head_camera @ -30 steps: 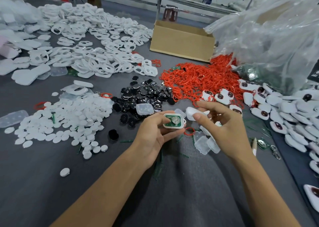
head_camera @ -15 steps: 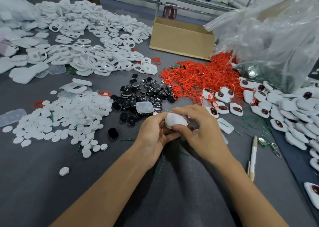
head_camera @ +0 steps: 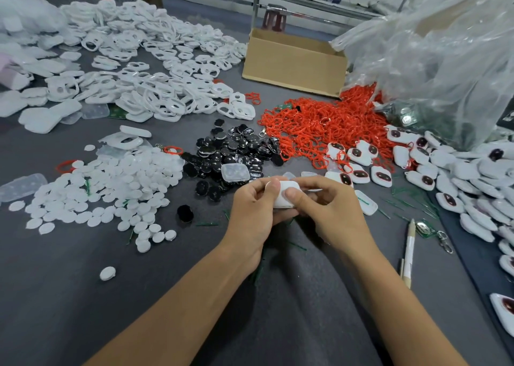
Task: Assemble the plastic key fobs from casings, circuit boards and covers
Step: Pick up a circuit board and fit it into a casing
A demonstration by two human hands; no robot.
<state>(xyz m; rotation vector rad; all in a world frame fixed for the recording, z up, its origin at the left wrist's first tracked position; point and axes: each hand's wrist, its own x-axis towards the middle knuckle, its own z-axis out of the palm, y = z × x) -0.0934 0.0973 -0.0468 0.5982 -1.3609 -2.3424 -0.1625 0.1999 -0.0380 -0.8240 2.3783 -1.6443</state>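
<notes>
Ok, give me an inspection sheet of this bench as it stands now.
Surface: grey table, mostly covered with loose parts.
Job's things: white fob held over the table; heaps of white casings, white discs, black pieces, red rings; buttoned fobs at right.
Clutter: pen near the right forearm; green slivers scattered.
Hands: left hand and right hand both grip the fob, thumbs on top.
Cables: nothing seen.
Surroundings: cardboard box and clear plastic bag at the far side.
</notes>
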